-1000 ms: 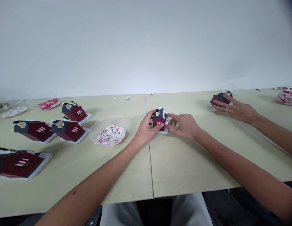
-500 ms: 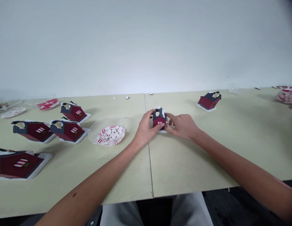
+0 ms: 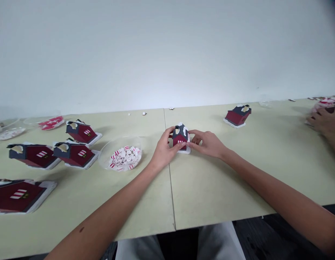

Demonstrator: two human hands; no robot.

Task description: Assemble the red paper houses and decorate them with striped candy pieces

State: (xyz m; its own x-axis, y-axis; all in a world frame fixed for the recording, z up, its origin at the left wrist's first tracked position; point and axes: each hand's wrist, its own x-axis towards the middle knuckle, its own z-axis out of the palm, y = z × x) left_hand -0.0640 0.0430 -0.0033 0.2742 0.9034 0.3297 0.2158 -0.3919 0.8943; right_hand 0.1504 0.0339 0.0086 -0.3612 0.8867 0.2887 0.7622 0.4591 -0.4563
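A small dark red toy house [image 3: 179,139] with a grey roof and white snow-like patches stands on the table in front of me. My left hand [image 3: 165,147] grips it from the left, the thumb lying across its front wall. From the right, my right hand [image 3: 206,143] has its fingertips and thumb pressed to the side wall, where red-and-white stripes show. Left of my hands sits a clear bowl [image 3: 104,159] of white pieces with red stripes [image 3: 125,158].
Several similar houses [image 3: 80,131] stand on the left; another house [image 3: 237,116] is at the back right. Clear dishes hold red pieces [image 3: 51,123] and whitish pieces [image 3: 9,133]. Another person's hand [image 3: 328,121] is at the far right over red-and-white pieces. A seam [image 3: 170,184] crosses the table.
My right fingers have shifted slightly on the house's side wall, and striped pieces there now show. The other person's hand has come further into view at the right. The view has shifted slightly.
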